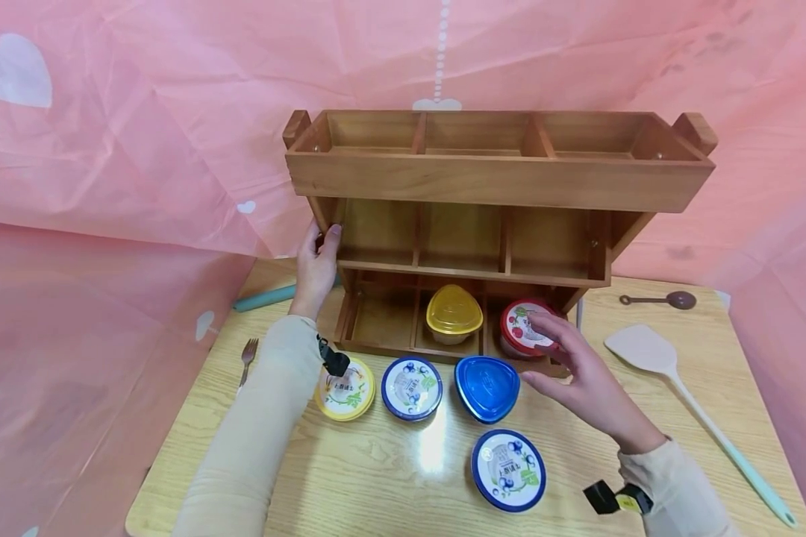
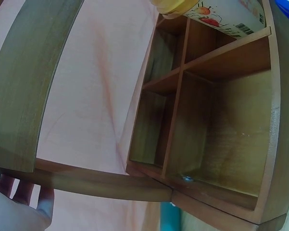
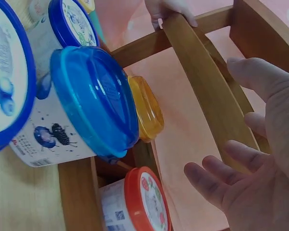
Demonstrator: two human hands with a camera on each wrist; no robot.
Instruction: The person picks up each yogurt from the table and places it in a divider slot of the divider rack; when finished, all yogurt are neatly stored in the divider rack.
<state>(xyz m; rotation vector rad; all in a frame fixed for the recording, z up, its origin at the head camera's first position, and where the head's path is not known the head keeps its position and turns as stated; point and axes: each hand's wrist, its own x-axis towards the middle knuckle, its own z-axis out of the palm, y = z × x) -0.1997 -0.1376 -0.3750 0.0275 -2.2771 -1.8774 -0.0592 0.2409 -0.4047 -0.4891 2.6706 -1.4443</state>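
Observation:
A three-tier wooden shelf (image 1: pixel 500 183) with compartments stands at the back of the table. My left hand (image 1: pixel 316 265) grips its left side at the middle tier, and the left wrist view shows the fingers (image 2: pixel 22 192) hooked behind the wood. My right hand (image 1: pixel 580 373) hangs with spread fingers and holds nothing, just in front of the red-lidded tub (image 3: pixel 149 199) in the bottom right compartment. A yellow-lidded tub (image 1: pixel 454 310) sits in the bottom middle compartment. A tub with a glossy blue lid (image 1: pixel 487 388) stands before the shelf, left of my right hand.
In front of the shelf stand a round yellow-lidded tub (image 1: pixel 345 389) and two round blue-rimmed tubs (image 1: pixel 412 388), one nearer me. A fork (image 1: pixel 247 359) and a teal rod (image 1: pixel 266 297) lie at left. At right lie a spatula (image 1: pixel 645 349) and a brown spoon (image 1: pixel 680 300).

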